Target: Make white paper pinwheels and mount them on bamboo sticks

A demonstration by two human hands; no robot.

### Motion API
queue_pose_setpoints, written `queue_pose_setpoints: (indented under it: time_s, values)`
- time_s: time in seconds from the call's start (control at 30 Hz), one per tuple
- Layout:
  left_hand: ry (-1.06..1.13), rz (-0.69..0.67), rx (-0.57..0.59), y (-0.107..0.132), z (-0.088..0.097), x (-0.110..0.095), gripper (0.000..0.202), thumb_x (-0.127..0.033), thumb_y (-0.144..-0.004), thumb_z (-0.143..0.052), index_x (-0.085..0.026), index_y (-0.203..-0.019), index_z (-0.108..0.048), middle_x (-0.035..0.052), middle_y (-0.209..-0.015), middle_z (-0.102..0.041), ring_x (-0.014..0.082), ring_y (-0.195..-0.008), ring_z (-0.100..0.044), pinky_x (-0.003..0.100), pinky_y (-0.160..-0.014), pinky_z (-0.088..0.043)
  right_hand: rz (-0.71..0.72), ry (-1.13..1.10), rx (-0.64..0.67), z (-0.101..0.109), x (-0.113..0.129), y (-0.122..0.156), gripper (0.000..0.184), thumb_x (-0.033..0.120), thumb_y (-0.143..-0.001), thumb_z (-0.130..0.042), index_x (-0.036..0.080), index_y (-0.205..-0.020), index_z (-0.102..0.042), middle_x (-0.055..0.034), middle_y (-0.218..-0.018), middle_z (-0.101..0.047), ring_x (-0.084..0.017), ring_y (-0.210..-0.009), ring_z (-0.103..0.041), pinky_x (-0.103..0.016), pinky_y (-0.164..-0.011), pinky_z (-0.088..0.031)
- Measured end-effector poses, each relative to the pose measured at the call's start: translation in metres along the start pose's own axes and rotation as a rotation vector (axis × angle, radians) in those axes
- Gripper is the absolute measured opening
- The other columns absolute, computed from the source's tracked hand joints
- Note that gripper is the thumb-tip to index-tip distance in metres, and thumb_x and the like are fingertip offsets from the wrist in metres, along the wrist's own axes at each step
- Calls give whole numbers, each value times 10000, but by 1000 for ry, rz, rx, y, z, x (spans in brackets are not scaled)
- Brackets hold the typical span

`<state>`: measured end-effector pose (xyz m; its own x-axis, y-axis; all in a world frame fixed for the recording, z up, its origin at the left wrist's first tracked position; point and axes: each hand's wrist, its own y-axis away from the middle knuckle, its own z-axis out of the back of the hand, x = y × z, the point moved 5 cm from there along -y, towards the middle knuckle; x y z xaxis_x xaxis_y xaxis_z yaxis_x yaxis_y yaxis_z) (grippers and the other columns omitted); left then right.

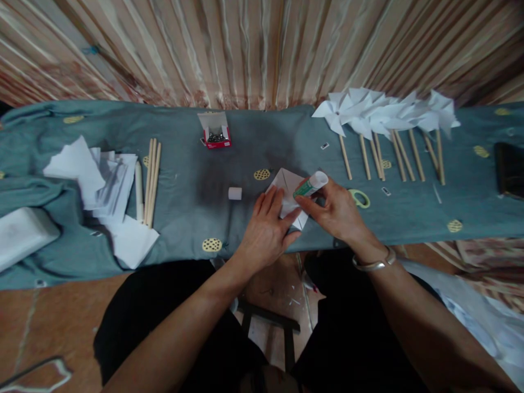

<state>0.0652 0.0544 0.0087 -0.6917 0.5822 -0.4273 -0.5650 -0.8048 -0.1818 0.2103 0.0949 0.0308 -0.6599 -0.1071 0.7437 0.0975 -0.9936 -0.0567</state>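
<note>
A square of white paper (282, 179) with crease lines lies near the front edge of the cloth-covered table. Spread flat on its left side, my left hand (266, 232) presses it down with the fingers apart. My right hand (338, 210) grips a green and white glue stick (310, 185), tilted with its lower end at the paper; the contact point is hidden by my fingers. The white glue cap (234, 193) lies on the cloth left of the paper. Just right of my right hand is the pale green handle of scissors (360, 198), the rest being covered.
Several white paper pinwheels (380, 112) on wooden sticks lie at the back right. A red box of metal pins (216, 136) stands open behind. Loose paper sheets (114, 183) and wooden sticks (152, 183) are on the left. A dark object (508, 169) sits far right.
</note>
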Motion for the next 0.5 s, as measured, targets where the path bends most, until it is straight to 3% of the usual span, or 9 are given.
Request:
queue_pose_setpoints:
  time_s: [0.5]
  values:
    - [-1, 1, 4, 0, 0, 0, 470, -438, -880, -593, -222, -1295, -553, 172, -1525, -352, 381, -1446, -242, 630, -1112, -284, 28, 34, -54, 1, 0, -8, 216, 375, -807, -633, 201, -932, -607, -46, -803, -668, -210, -691, -620, -375, -672, -495]
